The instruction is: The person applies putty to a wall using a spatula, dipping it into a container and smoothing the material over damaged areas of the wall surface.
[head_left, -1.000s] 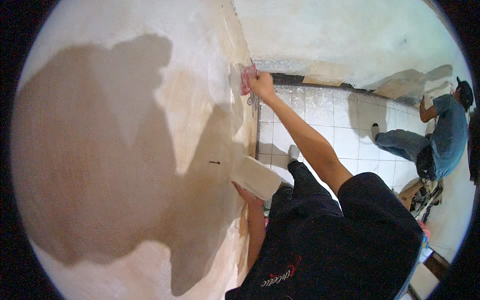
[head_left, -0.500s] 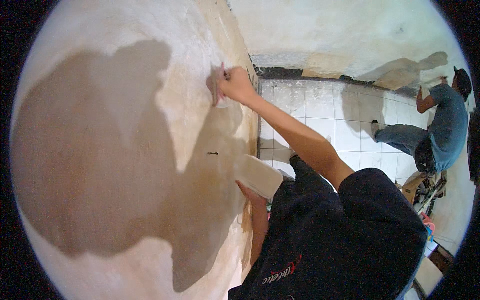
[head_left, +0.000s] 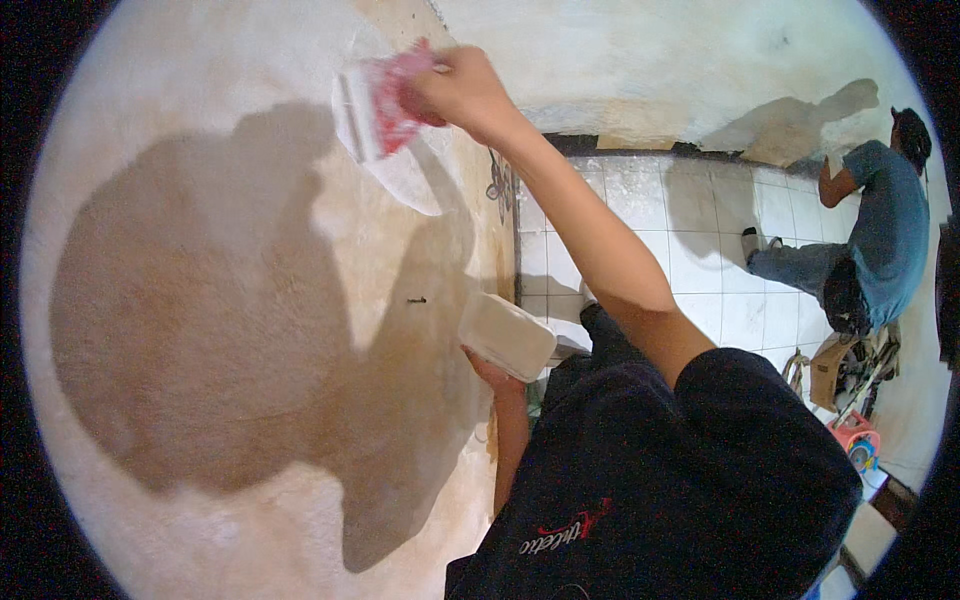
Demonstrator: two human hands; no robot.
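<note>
My right hand [head_left: 462, 92] is stretched out at full reach, its fingers curled tight around the red handle of a wide scraper [head_left: 372, 112]. The pale blade runs off the ends of my fingers and lies flat on the wall [head_left: 180, 330]. Just under the blade, below my knuckles, a smooth whitish patch of filler [head_left: 410, 180] stands out against the rougher plaster.

My left hand [head_left: 495, 375] is held low and close to my chest, with its fingers cupped under a small whitish block-shaped tub [head_left: 507, 335]. The fingers are mostly hidden beneath it, so I see only that they support it from below. I cannot tell what is inside it, since the side towards me is plain and closed off from view.

The wall in front of both hands is grainy and matt, cream at the edges and tan in the middle, with my shadow across it. A small dark nail [head_left: 417, 299] sticks out of it just beyond the tub. Past my right forearm lies a floor of glossy white square tiles [head_left: 700, 250], where another person [head_left: 880, 240] in a blue shirt crouches against the far wall, well apart from my hands.
</note>
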